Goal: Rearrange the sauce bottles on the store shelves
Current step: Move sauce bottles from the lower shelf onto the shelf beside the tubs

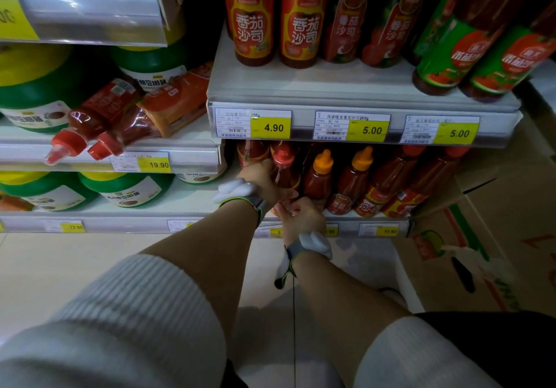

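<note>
On the lower shelf, the left hand grips a squeeze bottle at the left end of a row of sauce bottles; the right hand is just below it at the base. Ketchup bottles stand on the upper shelf above; cardboard boxes sit to the right

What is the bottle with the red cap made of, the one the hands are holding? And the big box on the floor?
The red-capped bottle, held by the left hand and right hand, looks like clear, shiny plastic: red sauce shows through and its cap is a squeeze nozzle. It could be glass, though. The box looks like dull brown cardboard with printed colours and folded flaps.
</note>
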`<state>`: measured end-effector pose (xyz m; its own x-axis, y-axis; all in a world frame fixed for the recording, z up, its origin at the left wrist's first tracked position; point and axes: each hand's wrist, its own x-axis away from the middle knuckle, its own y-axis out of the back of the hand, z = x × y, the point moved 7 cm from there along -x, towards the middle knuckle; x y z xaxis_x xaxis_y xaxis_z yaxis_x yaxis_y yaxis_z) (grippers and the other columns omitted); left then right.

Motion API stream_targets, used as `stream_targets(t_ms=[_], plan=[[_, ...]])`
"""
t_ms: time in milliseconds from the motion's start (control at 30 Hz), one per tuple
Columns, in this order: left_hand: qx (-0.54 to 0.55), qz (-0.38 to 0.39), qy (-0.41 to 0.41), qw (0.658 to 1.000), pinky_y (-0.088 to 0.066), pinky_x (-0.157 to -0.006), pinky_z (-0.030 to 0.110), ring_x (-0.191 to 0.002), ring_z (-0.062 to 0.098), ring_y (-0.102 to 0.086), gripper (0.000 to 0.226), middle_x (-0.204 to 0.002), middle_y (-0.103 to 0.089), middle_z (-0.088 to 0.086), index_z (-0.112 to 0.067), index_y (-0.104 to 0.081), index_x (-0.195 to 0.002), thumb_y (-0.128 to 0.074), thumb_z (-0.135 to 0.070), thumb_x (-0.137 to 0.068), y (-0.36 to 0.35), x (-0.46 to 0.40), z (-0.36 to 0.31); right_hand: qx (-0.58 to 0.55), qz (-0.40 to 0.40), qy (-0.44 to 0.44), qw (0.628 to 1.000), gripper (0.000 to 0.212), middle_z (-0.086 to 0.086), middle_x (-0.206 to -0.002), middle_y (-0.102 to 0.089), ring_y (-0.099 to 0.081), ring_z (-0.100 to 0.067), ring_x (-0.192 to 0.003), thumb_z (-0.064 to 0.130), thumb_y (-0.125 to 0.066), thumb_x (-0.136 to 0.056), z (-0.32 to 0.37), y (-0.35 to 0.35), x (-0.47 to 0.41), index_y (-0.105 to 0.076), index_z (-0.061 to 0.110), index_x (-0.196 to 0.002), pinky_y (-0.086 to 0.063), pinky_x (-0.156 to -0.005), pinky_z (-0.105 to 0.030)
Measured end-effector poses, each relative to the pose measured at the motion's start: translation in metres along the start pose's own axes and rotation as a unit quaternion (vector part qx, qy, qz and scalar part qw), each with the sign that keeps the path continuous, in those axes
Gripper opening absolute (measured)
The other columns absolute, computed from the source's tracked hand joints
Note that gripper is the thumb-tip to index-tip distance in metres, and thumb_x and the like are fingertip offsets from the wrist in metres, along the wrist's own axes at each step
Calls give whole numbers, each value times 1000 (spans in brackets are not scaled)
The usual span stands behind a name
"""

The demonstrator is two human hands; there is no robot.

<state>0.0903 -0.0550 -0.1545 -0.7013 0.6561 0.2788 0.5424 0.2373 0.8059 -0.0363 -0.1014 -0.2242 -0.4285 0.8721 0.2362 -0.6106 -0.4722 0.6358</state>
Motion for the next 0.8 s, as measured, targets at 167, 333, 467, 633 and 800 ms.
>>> stream_targets(t_ms=[167, 333, 467, 633, 800], plan=[[15, -7, 3, 1000, -38, -71, 22, -99, 23, -63, 61, -109, -69, -1, -24, -61, -108, -81, -51, -56, 0, -1, -2, 43, -8, 20, 999, 43, -12, -103, -69, -62, -31, -99, 50, -59, -86, 1, 0, -3, -62, 9, -100, -39, -75, -24], [40, -14, 3, 999, -39, -73, 21, -102, 23, -63, 64, -112, -68, 2, -22, -60, -110, -84, -45, -55, 2, 2, -3, 46, 9, 26, 999, 43, -11, -103, -69, -62, -31, -99, 49, -60, -85, 2, -2, -4, -63, 9, -99, -37, -74, -24], [47, 3, 20, 999, -42, -79, 23, -106, 25, -61, 66, -116, -66, 2, -22, -58, -114, -84, -43, -57, 1, 4, 0, 32, 8, 23, 999, 42, -10, -101, -70, -63, -30, -98, 50, -61, -84, 3, -1, -2, -64, 10, -97, -46, -80, -30], [52, 25, 27, 998, -45, -89, 30, -111, 28, -58, 66, -122, -62, 8, -17, -52, -121, -82, -32, -64, -2, 8, -5, 3, 56, 11, 998, 37, -7, -101, -71, -63, -27, -99, 46, -66, -81, 0, 1, -2, -66, 12, -94, -46, -85, -28], [61, 44, 36, 997, -44, -101, 41, -116, 28, -56, 77, -127, -59, 9, -20, -42, -131, -79, -38, -66, 2, 12, -3, -1, 114, 31, 993, 37, -6, -101, -71, -62, -25, -100, 41, -72, -77, 6, 3, 3, -67, 9, -94, -46, -93, -32]])
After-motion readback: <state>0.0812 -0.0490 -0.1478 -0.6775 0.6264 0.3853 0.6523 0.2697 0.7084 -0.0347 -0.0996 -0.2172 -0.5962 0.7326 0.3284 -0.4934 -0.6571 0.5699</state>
